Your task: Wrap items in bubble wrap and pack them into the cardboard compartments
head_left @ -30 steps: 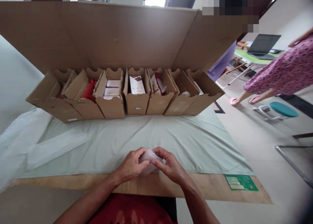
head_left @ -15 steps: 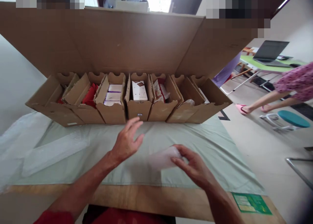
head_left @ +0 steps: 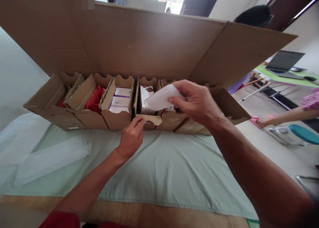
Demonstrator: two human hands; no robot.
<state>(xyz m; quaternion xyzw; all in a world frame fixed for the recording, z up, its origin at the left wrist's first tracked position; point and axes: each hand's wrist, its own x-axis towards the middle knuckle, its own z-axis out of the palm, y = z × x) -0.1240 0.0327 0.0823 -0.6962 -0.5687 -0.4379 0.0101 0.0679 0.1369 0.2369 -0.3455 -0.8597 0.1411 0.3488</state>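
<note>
My right hand [head_left: 196,100] is closed on a bubble-wrapped packet [head_left: 159,98], held over the middle cardboard bin. What lies inside the wrap I cannot make out. In that bin stands a white box [head_left: 143,96], partly hidden by the packet. The fingers of my left hand [head_left: 132,136] pinch the bin's front wall [head_left: 152,119], whose top edge is bent outward toward me. Just left of it, another bin holds several white-and-purple boxes [head_left: 120,101]. Red packets [head_left: 94,100] lie in the bin beyond. My right hand and forearm cover much of the bins on the right.
A large cardboard panel [head_left: 139,42] rises behind the bins. Loose bubble wrap [head_left: 54,158] lies on the green cloth [head_left: 159,168] at left. To the right are a teal stool [head_left: 304,134], a laptop [head_left: 285,64] on a green table, and another person's leg [head_left: 286,113].
My right hand has carried the packet up and forward from above the cloth to the middle bin. My left hand, open before, has moved to that bin's front wall and pulled its edge outward.
</note>
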